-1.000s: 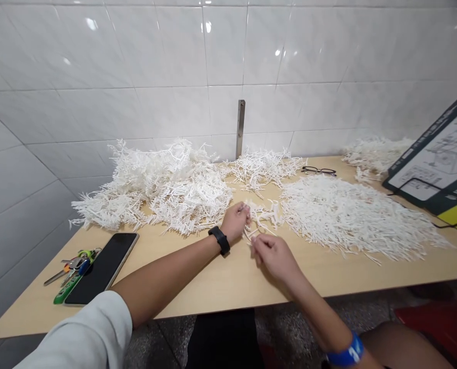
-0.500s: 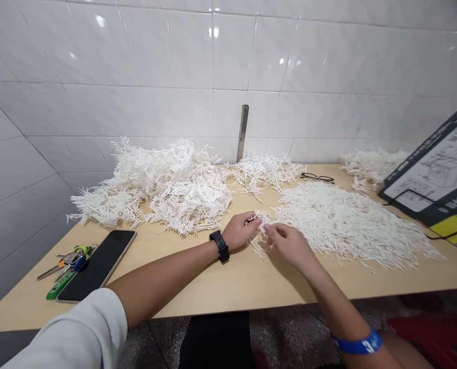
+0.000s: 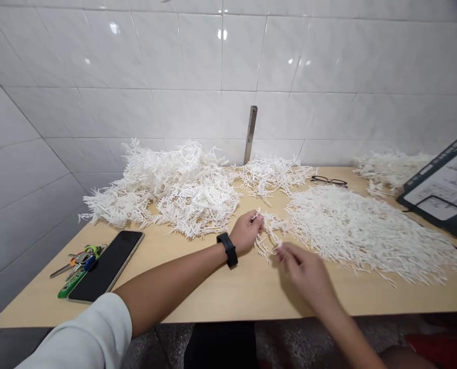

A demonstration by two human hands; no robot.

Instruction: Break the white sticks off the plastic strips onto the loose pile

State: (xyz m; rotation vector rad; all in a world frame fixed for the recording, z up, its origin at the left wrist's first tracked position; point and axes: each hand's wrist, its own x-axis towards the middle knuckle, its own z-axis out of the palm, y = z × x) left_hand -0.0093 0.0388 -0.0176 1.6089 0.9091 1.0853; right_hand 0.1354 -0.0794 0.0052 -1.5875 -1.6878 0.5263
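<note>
My left hand [image 3: 246, 231], with a black watch [image 3: 227, 249] on its wrist, is closed on a few thin white branching strands. My right hand [image 3: 305, 274] is lower and to the right, thumb and fingers pinched on the end of a white strand [image 3: 273, 237] that stretches between both hands. Loose strands hang and lie just under the hands. A tangled heap of white strands [image 3: 197, 189] rises to the left of my hands. Right of them, a flatter spread of short white pieces [image 3: 366, 230] covers the table. What the strands are made of I cannot tell.
On the table [image 3: 197, 287], a phone [image 3: 107, 266] and keys [image 3: 84, 259] lie at left. Eyeglasses [image 3: 329, 180], a smaller strand pile [image 3: 272, 171] and another pile [image 3: 393, 166] are at the back. A printed box [image 3: 443, 189] leans at right; a metal bracket [image 3: 250, 134] stands against the tiled wall.
My right hand has moved away from the left, down and toward me, drawing a strand out between them. My left hand still grips its strands. The whole view has shifted slightly.
</note>
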